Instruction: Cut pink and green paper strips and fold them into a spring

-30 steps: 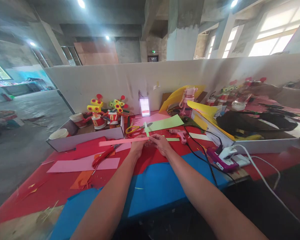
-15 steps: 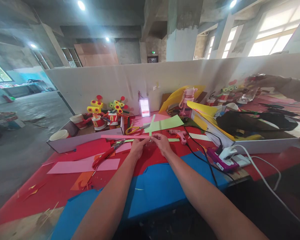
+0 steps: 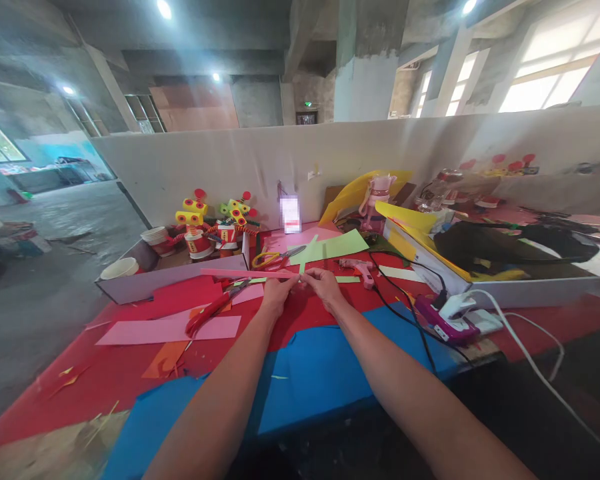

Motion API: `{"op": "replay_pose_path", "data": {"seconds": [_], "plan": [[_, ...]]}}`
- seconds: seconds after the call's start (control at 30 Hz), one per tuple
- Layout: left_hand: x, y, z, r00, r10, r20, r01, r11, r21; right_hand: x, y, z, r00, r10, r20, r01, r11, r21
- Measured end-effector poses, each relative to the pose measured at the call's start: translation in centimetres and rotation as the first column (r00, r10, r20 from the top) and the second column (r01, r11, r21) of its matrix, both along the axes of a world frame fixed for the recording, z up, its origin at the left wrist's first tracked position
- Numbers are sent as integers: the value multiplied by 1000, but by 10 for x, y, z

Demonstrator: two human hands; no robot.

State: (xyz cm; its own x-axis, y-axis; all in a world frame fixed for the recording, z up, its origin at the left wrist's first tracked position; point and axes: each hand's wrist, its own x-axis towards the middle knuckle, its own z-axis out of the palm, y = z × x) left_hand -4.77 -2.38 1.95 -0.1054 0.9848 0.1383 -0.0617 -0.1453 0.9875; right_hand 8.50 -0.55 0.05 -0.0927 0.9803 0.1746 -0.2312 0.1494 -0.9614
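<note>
Nearest, the blue sheet [image 3: 320, 373] is lying along the front of the red-covered table [image 3: 105, 367]. Just past it, both hands are working close together over the table: the left hand [image 3: 277, 297] is keeping its fingers closed on the right end of the pink strip [image 3: 245, 273], while the right hand [image 3: 324, 288] is pinching, best I'm judging, the near end of the green strip [image 3: 309, 253]. Change: the green strip is leaning right now, where half a second ago it was pointing almost straight away; the pink strip is running nearly level, where a second ago its left end was sitting lower. I'm reading that as the angle between strips being adjusted. Fingertips are covering the meeting point, so I'm not telling whether the ends are folded, glued or just overlapping. The red-handled tool [image 3: 207, 317] is lying left, the pink glue gun [image 3: 361, 272] right, yellow-handled scissors [image 3: 267, 259] beyond. The light green sheet [image 3: 337, 245] is blending with the green strip's edges. Farther, the phone [image 3: 291, 217] is standing by the partition [image 3: 220, 160], screen pixelated; far right, a clear bottle [image 3: 433, 193] is blurring.
</note>
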Motion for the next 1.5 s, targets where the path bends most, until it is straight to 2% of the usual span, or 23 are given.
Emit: {"op": "replay_pose_path", "data": {"seconds": [0.17, 0.33, 0.7, 0.9, 1.07, 1.17, 1.3, 1.4, 1.5], "plan": [[-1, 0, 1, 1000, 17, -22, -17, 1000, -1, 1, 1, 0, 1000, 21, -4, -22, 999, -45], [-2, 1, 0, 998, -16, -64, 17, 1000, 6, 2, 2, -2, 999, 46, -21, -47, 997, -54], [-1, 3, -1, 997, -60, -47, 58, 998, -30, 2, 7, -5, 998, 63, 16, -63, 997, 45], [-4, 4, 1, 992, -15, -121, 10, 999, -45, 2, 7, -4, 996, 94, -10, -94, 994, -54], [-1, 4, 0, 996, -82, -19, 82, 996, 18, 1, 6, -2, 999, 25, -44, -27, 999, -38], [-1, 6, -3, 994, -111, 19, 110, 993, 38, 0, 5, -2, 996, 29, -82, -34, 998, -59], [-4, 10, -7, 995, -83, -49, 85, 996, 35, 1, 3, -1, 995, 76, -58, -84, 986, -146], [-4, 9, -5, 993, -64, -99, 67, 997, 32, 2, 4, -1, 999, 39, -17, -42, 986, -159], [-1, 6, -1, 995, -84, -55, 86, 996, 25, 1, 6, -3, 997, -76, -1, 76, 993, -91]]}}
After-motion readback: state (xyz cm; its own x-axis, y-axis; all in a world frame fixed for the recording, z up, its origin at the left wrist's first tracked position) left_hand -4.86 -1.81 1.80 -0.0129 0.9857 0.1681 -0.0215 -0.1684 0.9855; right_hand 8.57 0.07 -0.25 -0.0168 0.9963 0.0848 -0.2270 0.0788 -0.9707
